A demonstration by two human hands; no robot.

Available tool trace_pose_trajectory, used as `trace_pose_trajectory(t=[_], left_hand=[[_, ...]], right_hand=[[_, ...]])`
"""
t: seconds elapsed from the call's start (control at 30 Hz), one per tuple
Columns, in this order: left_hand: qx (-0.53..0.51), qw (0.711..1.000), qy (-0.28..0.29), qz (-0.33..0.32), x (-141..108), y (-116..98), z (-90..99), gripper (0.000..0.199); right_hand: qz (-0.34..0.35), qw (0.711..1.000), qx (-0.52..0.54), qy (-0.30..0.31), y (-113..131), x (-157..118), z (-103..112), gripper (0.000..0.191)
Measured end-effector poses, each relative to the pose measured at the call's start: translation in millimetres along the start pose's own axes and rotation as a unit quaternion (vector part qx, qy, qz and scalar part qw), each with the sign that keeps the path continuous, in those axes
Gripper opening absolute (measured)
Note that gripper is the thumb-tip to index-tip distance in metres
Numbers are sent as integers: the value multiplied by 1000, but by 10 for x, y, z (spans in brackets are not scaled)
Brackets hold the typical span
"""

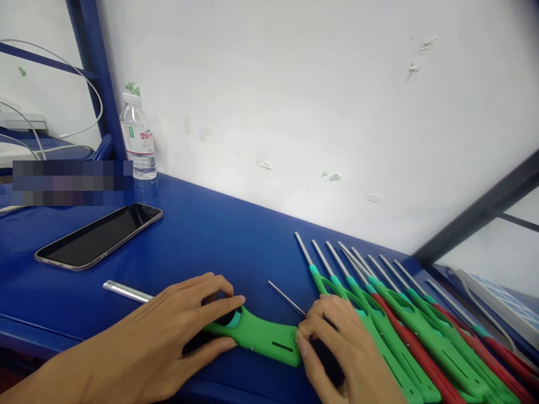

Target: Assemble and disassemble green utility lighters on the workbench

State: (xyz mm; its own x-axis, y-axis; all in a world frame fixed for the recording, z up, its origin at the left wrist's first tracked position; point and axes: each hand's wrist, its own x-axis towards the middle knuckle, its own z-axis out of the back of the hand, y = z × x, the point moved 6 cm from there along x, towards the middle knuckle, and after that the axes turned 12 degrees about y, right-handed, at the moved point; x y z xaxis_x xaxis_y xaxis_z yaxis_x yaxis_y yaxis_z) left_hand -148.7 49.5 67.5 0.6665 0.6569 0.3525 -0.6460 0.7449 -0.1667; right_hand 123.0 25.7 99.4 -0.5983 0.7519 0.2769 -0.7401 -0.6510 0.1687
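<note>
A green lighter (269,336) with a long silver tube lies across the front of the blue table, its tube pointing left. My left hand (181,331) grips it near the trigger, thumb below and fingers above. At the butt end of the handle, my right hand (332,342) has its fingertips pinched together against the lighter. A thin metal rod (286,297) sticks out up and left from the right hand's fingers. Beside that hand, several green lighters (404,314) and red lighters (415,342) lie in a slanted row, tubes pointing away.
A black phone (99,235) lies on the blue table (236,235) at the left. Behind it stands a water bottle (138,140) by the white wall. Blue frame posts and white cables are at the far left; a dark slanted bar (475,207) is at the right.
</note>
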Motion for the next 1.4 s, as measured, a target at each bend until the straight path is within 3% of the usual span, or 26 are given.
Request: trace_pose_trajectory(t=[0.6,0.87,1.2,1.4], left_hand=[[-1,1000,8,-2,17,-13,17,40],[28,999,16,3,9,-3,-4,42],[40,999,17,5,-18,2,-13,44],[26,1000,10,12,-5,20,-30,46]], right_hand=[[-9,1000,-6,0,-3,15,-21,23],[7,997,-10,-74,37,-33,123,22],[43,996,-19,-76,86,-9,153,19],[0,988,-77,-137,-107,-79,114,8]])
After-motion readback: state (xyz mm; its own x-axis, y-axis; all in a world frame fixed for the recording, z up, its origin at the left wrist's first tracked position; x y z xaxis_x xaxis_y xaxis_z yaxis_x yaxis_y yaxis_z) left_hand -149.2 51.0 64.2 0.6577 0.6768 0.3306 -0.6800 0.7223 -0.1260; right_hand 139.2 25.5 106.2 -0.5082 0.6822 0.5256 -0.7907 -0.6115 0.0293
